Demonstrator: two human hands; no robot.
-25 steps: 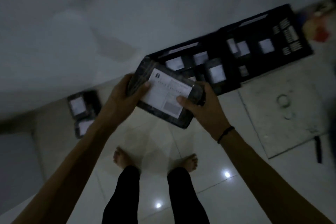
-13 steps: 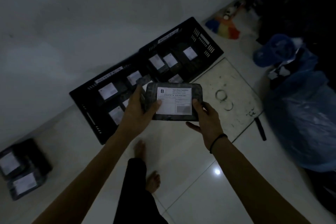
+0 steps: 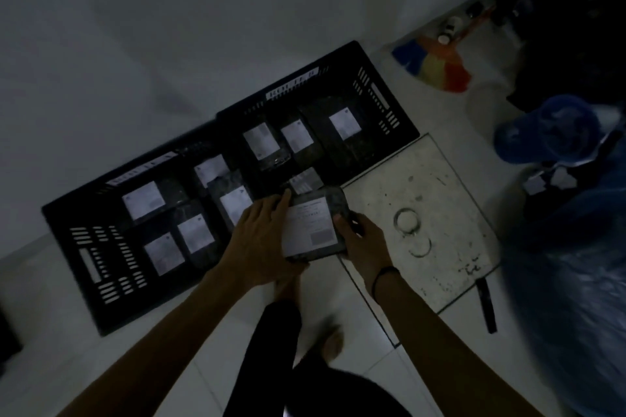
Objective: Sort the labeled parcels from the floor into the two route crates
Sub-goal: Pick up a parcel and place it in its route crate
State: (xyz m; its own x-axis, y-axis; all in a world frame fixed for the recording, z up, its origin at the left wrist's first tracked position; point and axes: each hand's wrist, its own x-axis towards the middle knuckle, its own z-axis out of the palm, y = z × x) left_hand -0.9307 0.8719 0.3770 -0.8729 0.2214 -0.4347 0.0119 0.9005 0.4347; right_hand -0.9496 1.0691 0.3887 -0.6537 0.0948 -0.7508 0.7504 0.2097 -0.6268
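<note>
Lower and closer to the crates than half a second ago, the dark parcel (image 3: 316,225) now hangs over the near rim of the right crate (image 3: 382,101), its white label facing up and turned more upright than before. Both hands hold it. The left hand (image 3: 261,237) wraps the parcel's left edge, fingers lying across the side of the label. The right hand (image 3: 360,244) pinches the right edge, thumb on top and fingers underneath, with a dark band (image 3: 382,278) on that wrist.

Two black slotted crates sit side by side against the wall. The left crate (image 3: 91,261) lies at ten o'clock from the parcel, and both contain dark parcels with white labels. A scuffed pale floor plate (image 3: 430,213) lies at three o'clock, just beside the right hand. A blue plastic bag (image 3: 569,247) sits beyond it.
</note>
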